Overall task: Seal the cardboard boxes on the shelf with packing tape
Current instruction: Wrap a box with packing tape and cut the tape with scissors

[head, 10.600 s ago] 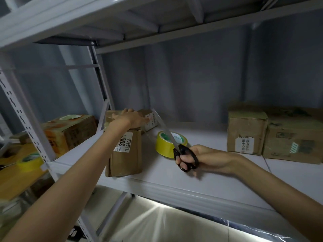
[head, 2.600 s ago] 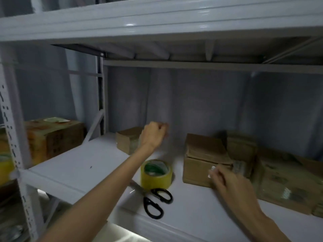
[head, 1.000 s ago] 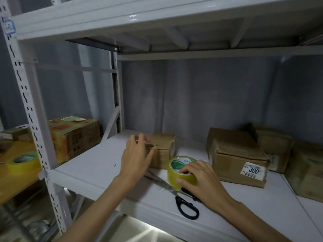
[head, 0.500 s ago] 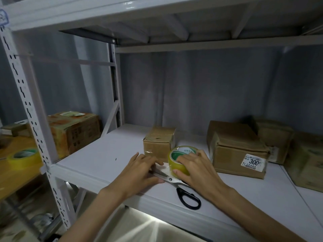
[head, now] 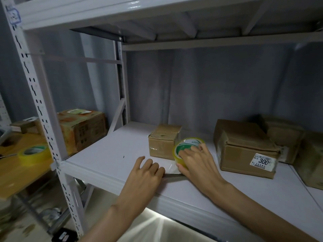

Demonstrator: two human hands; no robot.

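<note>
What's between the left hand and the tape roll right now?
In the head view, a pulled-out strip of clear tape spans from the left hand to the tape roll, which the right hand holds.

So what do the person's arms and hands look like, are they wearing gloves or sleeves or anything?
No gloves. Both the left hand and the right hand are bare, and both forearms are bare as far as the picture shows, so no sleeves are in sight. No watch, ring or bracelet shows on either wrist.

Right hand (head: 197, 161) grips tape roll (head: 187, 147); left hand (head: 145, 173) apparently pinches its pulled strip (head: 170, 169).
</note>
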